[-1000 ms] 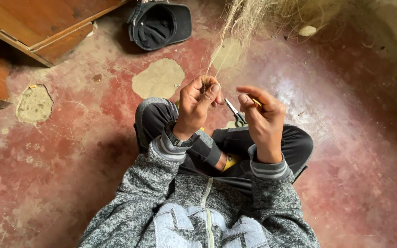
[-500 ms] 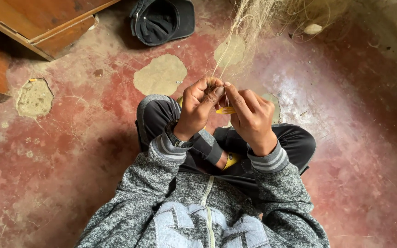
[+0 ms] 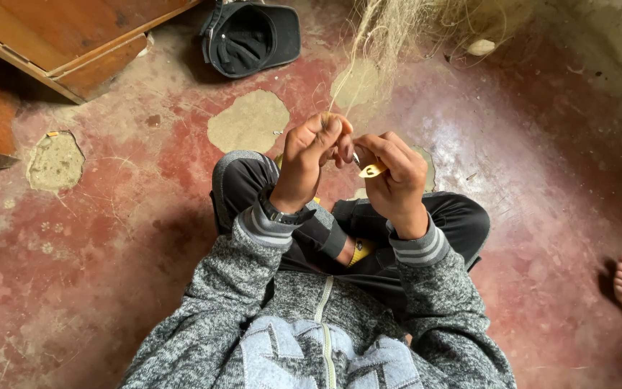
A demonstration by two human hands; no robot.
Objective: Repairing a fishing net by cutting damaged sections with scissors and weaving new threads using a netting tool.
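Over the seated person's lap, the left hand (image 3: 311, 162) pinches pale, thin net strands (image 3: 368, 50) that rise toward the far side. Just right of it, almost touching, the right hand (image 3: 397, 180) is closed on a small yellow flat netting needle (image 3: 372, 171). At the far left lies a black cap (image 3: 250, 39) on the red floor (image 3: 109, 216).

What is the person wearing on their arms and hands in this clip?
Both arms are in a mottled grey knit zip jacket with ribbed cuffs striped grey and lighter grey. The left hand and right hand are bare, without gloves. A dark wristwatch shows at the left wrist, just above the cuff.
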